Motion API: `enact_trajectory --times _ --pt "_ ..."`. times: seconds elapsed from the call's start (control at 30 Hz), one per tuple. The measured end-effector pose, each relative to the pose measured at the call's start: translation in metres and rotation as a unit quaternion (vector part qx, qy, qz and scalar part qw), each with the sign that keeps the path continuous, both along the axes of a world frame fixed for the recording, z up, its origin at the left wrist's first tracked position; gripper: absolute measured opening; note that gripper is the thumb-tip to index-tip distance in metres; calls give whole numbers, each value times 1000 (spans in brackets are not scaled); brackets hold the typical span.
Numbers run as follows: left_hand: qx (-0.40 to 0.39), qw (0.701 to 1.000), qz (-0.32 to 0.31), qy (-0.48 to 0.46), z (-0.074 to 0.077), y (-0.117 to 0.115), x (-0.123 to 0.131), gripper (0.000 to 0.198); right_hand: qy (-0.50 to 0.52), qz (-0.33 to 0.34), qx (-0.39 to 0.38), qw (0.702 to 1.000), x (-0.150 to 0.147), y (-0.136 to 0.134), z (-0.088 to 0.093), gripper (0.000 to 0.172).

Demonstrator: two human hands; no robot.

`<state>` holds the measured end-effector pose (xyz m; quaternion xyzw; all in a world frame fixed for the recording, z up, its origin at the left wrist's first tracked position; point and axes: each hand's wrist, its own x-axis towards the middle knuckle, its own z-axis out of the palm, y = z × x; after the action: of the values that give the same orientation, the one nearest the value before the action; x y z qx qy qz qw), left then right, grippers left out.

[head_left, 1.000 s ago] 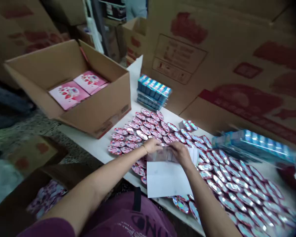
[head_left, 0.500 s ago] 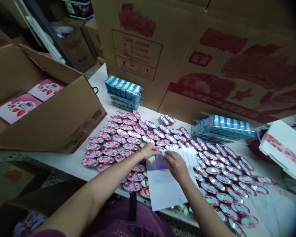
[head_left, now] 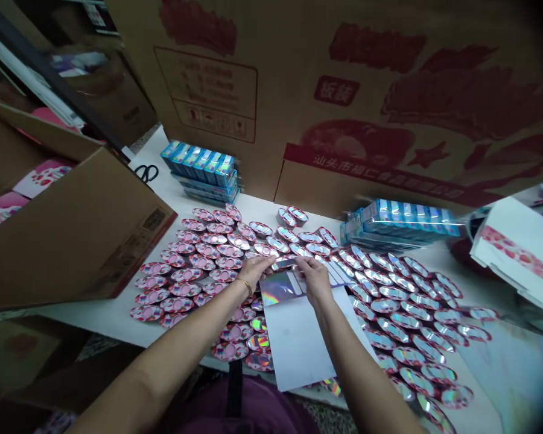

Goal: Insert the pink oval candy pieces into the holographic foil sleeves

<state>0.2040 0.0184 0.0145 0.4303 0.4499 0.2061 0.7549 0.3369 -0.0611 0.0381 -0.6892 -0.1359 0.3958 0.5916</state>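
A small strip [head_left: 286, 263] is stretched between my two hands, above rows of pink and silver oval pieces [head_left: 201, 261]. My left hand [head_left: 254, 271], with a bracelet at the wrist, pinches its left end. Fingers of my right hand [head_left: 314, 276] close on the right end. Under my right hand lies a shiny sheet [head_left: 278, 287] with pale strips on it, on top of a white sheet [head_left: 298, 343]. More oval pieces with silver tops [head_left: 391, 330] spread to the right of the sheets.
An open carton [head_left: 85, 223] stands at the left, near black-handled scissors [head_left: 146, 173]. Blue packs sit at the back left [head_left: 201, 170] and back right [head_left: 398, 222], before a large carton [head_left: 262, 120]. A white printed box [head_left: 520, 241] is at the right.
My hands have lifted slightly off the sheet, and the strip now shows between them. The view has shifted, so the left carton sits further left and the scissors show more.
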Motion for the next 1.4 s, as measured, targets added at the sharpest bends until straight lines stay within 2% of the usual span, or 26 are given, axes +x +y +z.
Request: enact_trajectory --times 0.13,0.27,0.4,0.5,0.63,0.83,0.9,1.0,1.1,1.17,1.27,1.33,1.4 --pt "4 999 27 18 -9 -1 14 26 -32 -8 -11 999 8 2 -15 28" --pt "91 989 29 113 -21 2 27 20 -130 -9 -36 991 17 7 -28 24" --pt "254 935 -31 247 -26 11 32 21 -287 9 -83 954 21 12 -40 20" --pt "315 893 -80 311 -22 14 35 23 -388 16 -106 916 22 14 -46 19" --pt "326 861 -139 364 -14 12 40 23 -448 40 -157 879 24 16 -52 18" --pt "365 806 -179 430 -10 9 51 23 -498 74 -216 836 25 19 -57 14" --pt "366 794 -195 444 -10 10 54 23 -495 78 -235 833 26 22 -55 13" --pt "353 786 -206 464 -9 16 50 29 -470 82 -245 844 33 21 -48 11" --pt "377 788 -196 445 -4 16 32 26 -491 123 -175 844 49 7 -37 16" --pt "434 791 -211 375 -1 9 18 18 -539 193 -102 813 60 -7 -30 17" --pt "505 773 -255 288 -1 -11 7 23 -602 313 -45 734 68 -25 -24 22" --pt "507 768 -258 294 -5 -23 8 26 -632 356 -45 687 66 -31 -25 28" --pt "491 778 -237 312 -9 -30 14 18 -652 374 -42 658 61 -33 -30 30"
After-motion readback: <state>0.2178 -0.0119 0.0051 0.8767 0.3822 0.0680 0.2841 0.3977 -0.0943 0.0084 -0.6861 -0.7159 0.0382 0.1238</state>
